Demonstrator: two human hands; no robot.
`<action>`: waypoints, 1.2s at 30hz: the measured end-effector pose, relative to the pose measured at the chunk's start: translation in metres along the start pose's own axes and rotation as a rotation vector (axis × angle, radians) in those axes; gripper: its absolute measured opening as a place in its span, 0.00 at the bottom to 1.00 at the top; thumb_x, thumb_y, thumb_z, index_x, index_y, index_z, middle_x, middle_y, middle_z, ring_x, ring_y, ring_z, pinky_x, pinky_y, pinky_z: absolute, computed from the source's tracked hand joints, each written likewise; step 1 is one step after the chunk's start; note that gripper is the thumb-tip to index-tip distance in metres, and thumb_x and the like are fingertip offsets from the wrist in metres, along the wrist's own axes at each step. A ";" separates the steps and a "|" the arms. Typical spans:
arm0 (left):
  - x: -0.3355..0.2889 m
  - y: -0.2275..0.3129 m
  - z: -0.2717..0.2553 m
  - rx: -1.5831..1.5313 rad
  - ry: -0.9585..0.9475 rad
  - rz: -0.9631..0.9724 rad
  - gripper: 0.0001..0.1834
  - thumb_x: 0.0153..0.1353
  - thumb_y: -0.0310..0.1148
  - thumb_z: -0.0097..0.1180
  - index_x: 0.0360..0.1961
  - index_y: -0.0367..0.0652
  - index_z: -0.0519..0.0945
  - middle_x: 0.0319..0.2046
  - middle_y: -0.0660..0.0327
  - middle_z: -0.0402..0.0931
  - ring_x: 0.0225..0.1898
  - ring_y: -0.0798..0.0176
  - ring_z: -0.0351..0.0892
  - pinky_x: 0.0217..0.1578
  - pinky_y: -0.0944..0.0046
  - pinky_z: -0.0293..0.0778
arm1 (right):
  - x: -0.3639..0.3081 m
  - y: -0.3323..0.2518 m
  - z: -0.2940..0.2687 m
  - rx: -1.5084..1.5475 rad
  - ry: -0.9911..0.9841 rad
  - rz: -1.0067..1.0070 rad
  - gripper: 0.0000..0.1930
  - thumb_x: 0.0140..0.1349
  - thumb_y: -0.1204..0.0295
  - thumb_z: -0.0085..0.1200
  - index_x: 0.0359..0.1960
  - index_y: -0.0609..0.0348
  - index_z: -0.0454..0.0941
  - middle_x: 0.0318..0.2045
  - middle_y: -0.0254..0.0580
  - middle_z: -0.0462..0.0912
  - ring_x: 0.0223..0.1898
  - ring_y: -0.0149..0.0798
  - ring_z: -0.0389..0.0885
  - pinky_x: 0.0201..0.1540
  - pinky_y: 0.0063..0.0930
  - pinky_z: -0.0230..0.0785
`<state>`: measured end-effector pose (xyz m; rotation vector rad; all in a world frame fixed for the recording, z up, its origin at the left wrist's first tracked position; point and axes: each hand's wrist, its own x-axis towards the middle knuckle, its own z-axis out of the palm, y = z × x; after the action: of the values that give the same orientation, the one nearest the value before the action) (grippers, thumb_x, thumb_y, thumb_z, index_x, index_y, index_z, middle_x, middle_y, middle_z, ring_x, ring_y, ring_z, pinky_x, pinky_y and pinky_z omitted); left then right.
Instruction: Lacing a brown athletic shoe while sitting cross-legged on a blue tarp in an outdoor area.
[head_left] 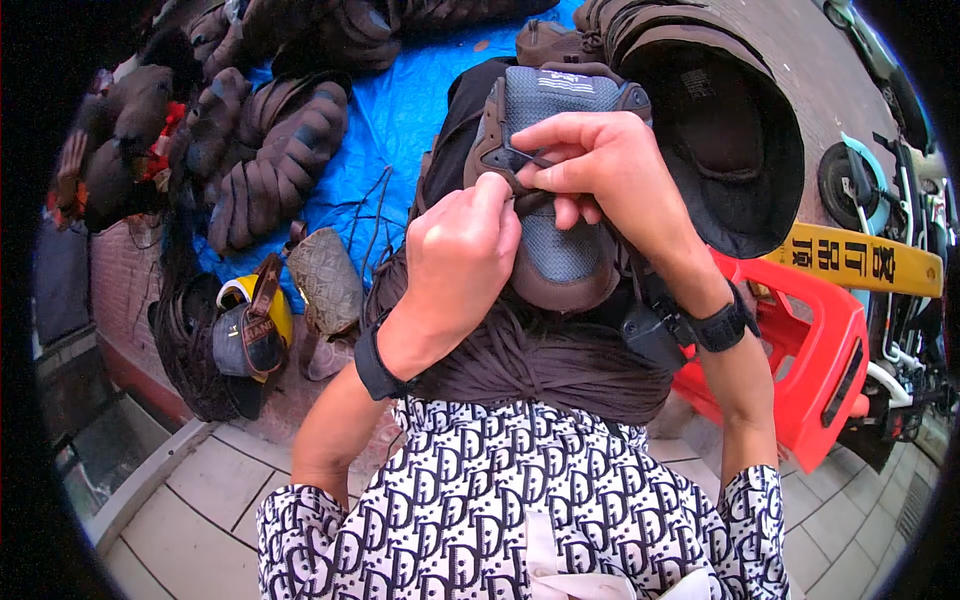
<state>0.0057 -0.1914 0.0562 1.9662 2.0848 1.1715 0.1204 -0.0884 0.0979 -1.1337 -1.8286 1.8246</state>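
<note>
A shoe upper [567,240] in blue-grey mesh with brown trim rests over my lap, its rounded toe toward me. My right hand [608,165] pinches a thin dark shoelace [530,157] above the upper's opening. Close beside it, my left hand [458,258] is closed at the brown eyelet edge; what its fingers hold is hidden. Under the upper, a thick bundle of dark brown laces [540,355] lies across my lap. A white label [566,82] shows at the upper's far end.
Stacked brown uppers [270,160] lie on a blue tarp [405,100] at the left, more [735,130] at the right. A red plastic stool [830,350] stands right, near a yellow board [870,262]. A patterned pouch [326,280] and yellow-black item [250,330] sit left. Another person's hand [72,165] shows far left.
</note>
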 end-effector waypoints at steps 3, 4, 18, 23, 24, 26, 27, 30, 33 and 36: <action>-0.002 0.002 0.003 0.127 0.006 0.051 0.05 0.45 0.21 0.53 0.25 0.39 0.71 0.17 0.55 0.71 0.20 0.56 0.74 0.19 0.63 0.68 | 0.008 -0.001 0.000 0.028 -0.039 -0.007 0.14 0.45 0.81 0.53 0.36 0.69 0.75 0.17 0.38 0.77 0.12 0.25 0.74 0.12 0.14 0.60; -0.002 0.002 0.005 0.158 0.016 0.055 0.05 0.46 0.20 0.52 0.25 0.38 0.71 0.17 0.55 0.71 0.20 0.56 0.74 0.20 0.62 0.68 | 0.010 -0.001 0.000 0.037 -0.052 -0.008 0.14 0.45 0.81 0.53 0.37 0.69 0.75 0.17 0.38 0.77 0.12 0.25 0.74 0.11 0.14 0.60; 0.011 -0.015 -0.011 0.006 -0.338 0.079 0.20 0.49 0.24 0.52 0.46 0.40 0.66 0.21 0.49 0.73 0.26 0.48 0.74 0.24 0.55 0.69 | 0.003 0.010 -0.015 0.042 -0.001 -0.043 0.09 0.47 0.78 0.53 0.32 0.66 0.76 0.17 0.36 0.77 0.13 0.23 0.74 0.11 0.12 0.57; 0.034 -0.025 -0.019 -0.108 -0.478 0.112 0.17 0.47 0.24 0.54 0.39 0.40 0.66 0.22 0.50 0.74 0.26 0.47 0.75 0.25 0.54 0.69 | 0.002 0.011 -0.007 -0.104 -0.035 -0.299 0.06 0.45 0.79 0.52 0.26 0.65 0.78 0.16 0.36 0.77 0.14 0.25 0.73 0.16 0.17 0.64; 0.036 -0.025 -0.019 -0.051 -0.477 0.146 0.16 0.46 0.24 0.54 0.37 0.39 0.65 0.22 0.48 0.73 0.26 0.46 0.74 0.24 0.54 0.70 | 0.004 0.012 -0.006 -0.123 -0.043 -0.330 0.06 0.44 0.80 0.51 0.26 0.65 0.77 0.17 0.38 0.77 0.14 0.26 0.74 0.17 0.18 0.66; 0.036 -0.024 -0.019 0.008 -0.479 0.183 0.15 0.46 0.24 0.55 0.35 0.38 0.64 0.21 0.47 0.72 0.26 0.45 0.73 0.22 0.53 0.70 | 0.007 0.013 -0.005 -0.132 -0.033 -0.287 0.06 0.44 0.80 0.50 0.26 0.65 0.77 0.17 0.38 0.77 0.14 0.26 0.73 0.17 0.18 0.66; 0.035 -0.024 -0.019 0.027 -0.513 0.158 0.16 0.46 0.25 0.55 0.37 0.38 0.65 0.22 0.48 0.73 0.26 0.46 0.74 0.23 0.54 0.69 | 0.008 0.013 -0.005 -0.147 -0.034 -0.300 0.06 0.43 0.81 0.50 0.25 0.65 0.77 0.17 0.39 0.77 0.14 0.25 0.73 0.17 0.18 0.66; 0.036 -0.024 -0.021 -0.001 -0.551 0.181 0.16 0.46 0.25 0.55 0.38 0.39 0.66 0.22 0.49 0.73 0.26 0.48 0.74 0.24 0.54 0.69 | 0.008 0.016 -0.008 -0.166 -0.048 -0.243 0.06 0.43 0.81 0.50 0.25 0.66 0.77 0.17 0.39 0.77 0.14 0.25 0.73 0.17 0.18 0.66; 0.044 -0.029 -0.023 0.080 -0.561 0.343 0.16 0.45 0.27 0.56 0.37 0.39 0.67 0.21 0.53 0.72 0.25 0.50 0.73 0.23 0.56 0.68 | 0.008 0.017 -0.009 -0.103 -0.042 -0.245 0.05 0.43 0.81 0.50 0.23 0.66 0.76 0.17 0.39 0.77 0.14 0.26 0.74 0.17 0.18 0.66; 0.050 -0.030 -0.025 0.297 -0.523 0.543 0.16 0.42 0.29 0.57 0.34 0.41 0.69 0.19 0.58 0.69 0.25 0.55 0.71 0.25 0.61 0.67 | 0.009 0.018 -0.009 -0.107 -0.032 -0.246 0.04 0.47 0.79 0.49 0.24 0.61 0.77 0.18 0.31 0.77 0.16 0.21 0.73 0.14 0.11 0.55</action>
<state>-0.0418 -0.1574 0.0802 2.7033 1.5698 0.2975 0.1263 -0.0784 0.0795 -0.8723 -2.0049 1.6314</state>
